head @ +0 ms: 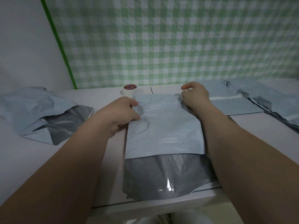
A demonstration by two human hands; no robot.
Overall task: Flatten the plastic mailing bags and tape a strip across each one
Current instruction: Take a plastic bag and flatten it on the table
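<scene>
A pale blue-grey mailing bag (165, 131) lies in front of me on the white table (100, 96), its dark grey inner flap (161, 175) hanging toward the near edge. My left hand (119, 113) pinches the bag's wrinkled upper left edge. My right hand (195, 96) rests at the bag's upper right corner, fingers curled and partly lifted; whether it grips the plastic I cannot tell. A white tape roll (128, 91) stands upright just behind my left hand.
A crumpled pile of bags (40, 112) sits at the left. Flattened bags (234, 102) lie at the right, one with a pale strip across it, more crumpled ones (275, 102) beyond. A green checked cloth (161, 41) hangs behind the table.
</scene>
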